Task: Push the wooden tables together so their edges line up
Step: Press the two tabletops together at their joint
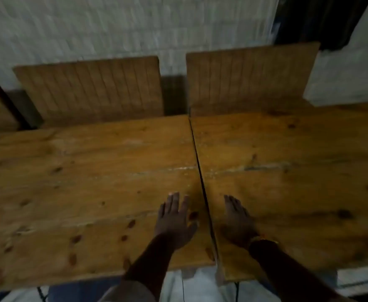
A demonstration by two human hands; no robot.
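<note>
Two wooden tables stand side by side in the head view. The left table [80, 192] and the right table [298, 182] meet along a thin dark seam that runs from the far edge to the near edge. At the near edge the right table sticks out a little further toward me than the left one. My left hand [174, 221] lies flat on the left table just left of the seam, fingers apart. Just right of the seam, my right hand [237, 223] rests flat on the right table and holds nothing.
Behind the tables stand two wooden bench backs, the left bench back [91, 88] and the right bench back [248, 77], with a gap between them. A white brick wall [113, 29] rises behind. A dark opening [318, 20] is at the top right.
</note>
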